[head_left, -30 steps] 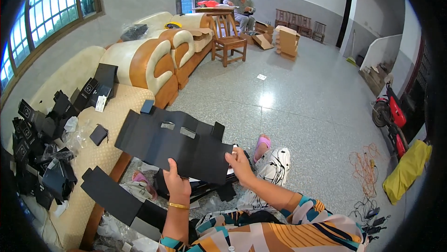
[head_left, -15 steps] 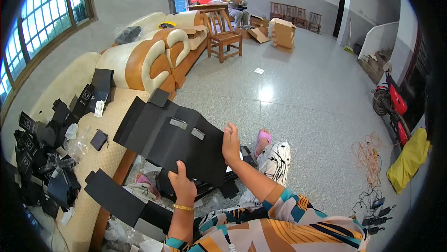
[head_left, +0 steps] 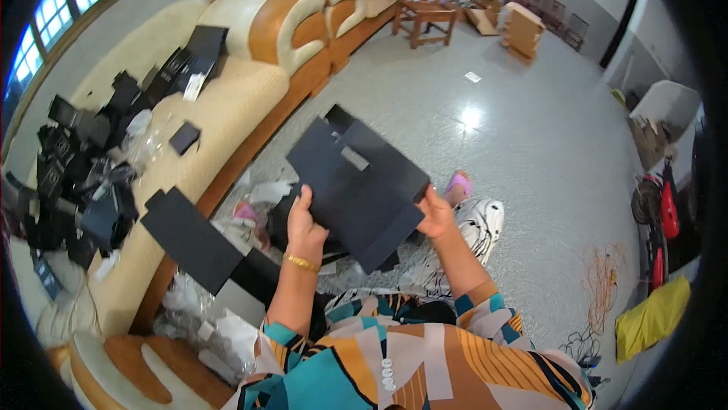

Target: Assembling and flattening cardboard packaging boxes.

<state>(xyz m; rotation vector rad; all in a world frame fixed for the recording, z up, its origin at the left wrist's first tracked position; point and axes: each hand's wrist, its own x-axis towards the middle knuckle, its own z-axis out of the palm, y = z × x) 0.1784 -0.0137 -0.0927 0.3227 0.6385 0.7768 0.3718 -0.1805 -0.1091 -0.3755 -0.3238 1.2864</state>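
Held out over my lap is a black cardboard box [head_left: 371,201], opened out into a mostly flat sheet with a pale rectangular patch near its middle and a flap at its far edge. My left hand [head_left: 305,232] grips its left edge, thumb pointing up. At the right corner my right hand [head_left: 437,213] closes on the edge, fingers partly hidden. Beside my left forearm lies another unfolded black cardboard piece [head_left: 191,237], apart from both hands. Dark and clear wrappings lie below, between my feet, partly covered by the sheet.
Black boxes [head_left: 76,152] and plastic wrap heap on the sofa [head_left: 250,95] at left, with a small dark pouch [head_left: 184,138]. Clear plastic [head_left: 193,308] lies near its base. Far off are a wooden chair [head_left: 425,10] and cartons [head_left: 523,31]. A yellow bag [head_left: 652,321] and cables sit right.
The black cardboard has turned and its far panels have folded in, so it looks shorter. My right hand has moved from its far side to the right corner. The view has tilted down.
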